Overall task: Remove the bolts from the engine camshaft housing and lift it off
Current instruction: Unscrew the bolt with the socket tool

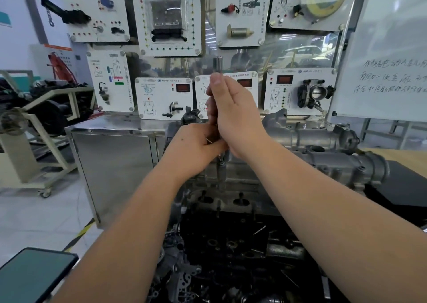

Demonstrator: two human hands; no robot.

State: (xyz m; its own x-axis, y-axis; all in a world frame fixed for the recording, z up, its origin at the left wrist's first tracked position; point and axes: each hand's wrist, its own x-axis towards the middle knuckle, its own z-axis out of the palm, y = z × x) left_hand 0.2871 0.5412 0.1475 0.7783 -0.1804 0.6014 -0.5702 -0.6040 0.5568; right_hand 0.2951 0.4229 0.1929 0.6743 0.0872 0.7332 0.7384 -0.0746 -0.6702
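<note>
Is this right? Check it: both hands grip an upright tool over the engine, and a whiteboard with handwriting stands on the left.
One thing is wrong: the whiteboard with handwriting stands on the right, not the left. The rest holds: in the head view the left hand and right hand both grip the upright tool over the engine.

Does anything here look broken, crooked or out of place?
Nothing looks broken or spilled. Both hands, the left hand and the right hand, grip an upright metal tool over the engine. The grey camshaft housing lies at a slant across the engine's far right side, perhaps already moved.
</note>
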